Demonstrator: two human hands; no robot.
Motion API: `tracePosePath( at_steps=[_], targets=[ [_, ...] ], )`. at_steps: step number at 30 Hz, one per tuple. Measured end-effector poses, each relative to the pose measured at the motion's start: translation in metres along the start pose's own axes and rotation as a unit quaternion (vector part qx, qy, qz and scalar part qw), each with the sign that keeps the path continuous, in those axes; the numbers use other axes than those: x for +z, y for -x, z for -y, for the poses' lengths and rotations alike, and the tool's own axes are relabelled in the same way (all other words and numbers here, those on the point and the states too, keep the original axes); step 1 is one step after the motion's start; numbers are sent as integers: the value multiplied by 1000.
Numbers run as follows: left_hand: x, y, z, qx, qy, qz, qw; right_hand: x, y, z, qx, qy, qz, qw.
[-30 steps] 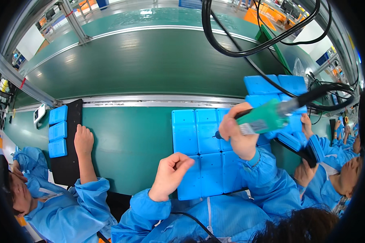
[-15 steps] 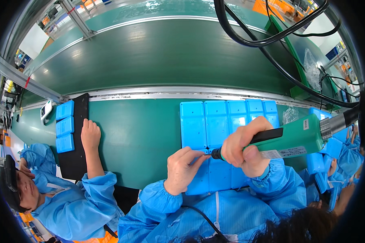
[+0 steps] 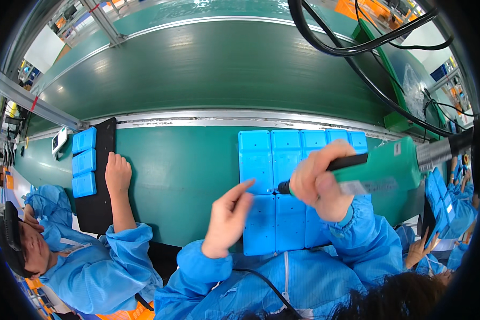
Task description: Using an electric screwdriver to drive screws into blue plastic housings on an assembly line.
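My right hand (image 3: 322,184) is wrapped round a green electric screwdriver (image 3: 381,169) with a black nose. The nose points left, over the place where several blue plastic cases (image 3: 255,154) meet; whether its bit touches one is hard to make out. These cases lie side by side in two rows in front of me, small holes showing in their faces. Just left of them is my left hand (image 3: 226,218), somewhat blurred. Its index finger is stretched out and the thumb stands apart, with nothing visible between them. My right hand and the tool cover part of the rows.
Thick black cables (image 3: 357,50) hang at upper right. On the left, a co-worker's hand (image 3: 118,173) rests by a black mat (image 3: 105,205) with three blue cases (image 3: 84,161). More workers handle blue cases (image 3: 439,194) at far right. A metal rail (image 3: 197,118) crosses behind the cases.
My left hand has come away from the screwdriver's tip, moving left and opening. The tool's nose has shifted slightly farther from me. At far right, blue cases have moved in co-workers' hands.
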State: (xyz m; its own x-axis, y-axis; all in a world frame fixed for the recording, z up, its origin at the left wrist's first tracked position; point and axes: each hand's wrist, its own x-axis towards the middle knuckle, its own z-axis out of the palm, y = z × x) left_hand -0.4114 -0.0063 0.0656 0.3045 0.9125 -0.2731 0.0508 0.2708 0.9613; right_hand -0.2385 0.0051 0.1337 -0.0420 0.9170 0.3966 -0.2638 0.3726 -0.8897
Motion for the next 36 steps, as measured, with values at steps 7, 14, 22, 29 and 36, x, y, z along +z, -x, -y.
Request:
tracePosePath(
  at_steps=[7, 14, 22, 29, 36],
  targets=[
    [-33, 6, 10, -81, 279, 76, 954, -5, -18, -25, -29, -28, -85, 996],
    [-34, 10, 17, -82, 225, 31, 970, -1, -19, -34, -6, -32, -95, 995],
    [-29, 3, 17, -57, 205, 43, 976, 0, -19, -39, 9, 65, -103, 993],
    [-19, -8, 12, -52, 185, 21, 981, 7, -28, -40, -1, 159, -8, 987],
    [-27, -7, 17, -64, 241, 28, 968, 11, -28, -43, -71, 239, 60, 967]
  ],
)
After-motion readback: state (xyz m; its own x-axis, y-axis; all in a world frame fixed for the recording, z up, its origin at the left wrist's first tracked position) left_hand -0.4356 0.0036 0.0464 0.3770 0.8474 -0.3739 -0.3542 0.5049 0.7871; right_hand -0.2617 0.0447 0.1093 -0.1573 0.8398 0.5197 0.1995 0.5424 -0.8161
